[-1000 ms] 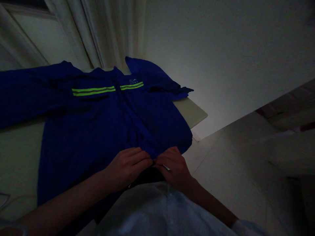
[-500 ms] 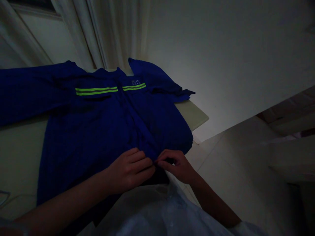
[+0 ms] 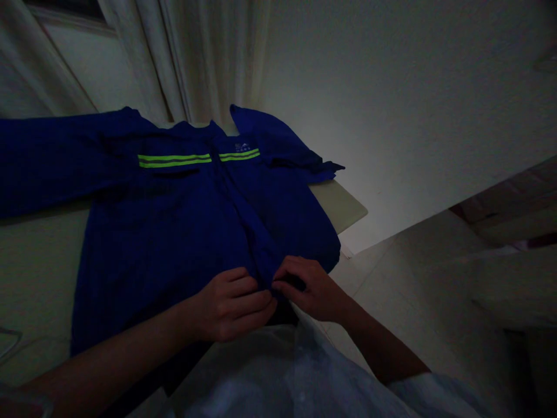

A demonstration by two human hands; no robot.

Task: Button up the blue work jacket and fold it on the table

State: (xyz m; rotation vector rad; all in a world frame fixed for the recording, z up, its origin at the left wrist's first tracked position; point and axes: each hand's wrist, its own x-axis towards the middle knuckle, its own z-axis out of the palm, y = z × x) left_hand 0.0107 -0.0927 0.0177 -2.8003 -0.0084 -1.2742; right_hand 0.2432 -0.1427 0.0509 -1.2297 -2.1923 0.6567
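Hands seemingly pinching jacket hem.

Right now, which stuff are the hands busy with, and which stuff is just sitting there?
Being worked on:
- blue jacket, pinched at its bottom hem
- left hand
- right hand

Just there:
- table under the jacket
- curtain behind
- wall

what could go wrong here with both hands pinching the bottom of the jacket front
The left hand and right hand pinch the hem of the blue jacket at its front opening in dim light, so a grip may catch loose fabric. The jacket's right edge overhangs the table corner; a tug toward the body might drag it off.
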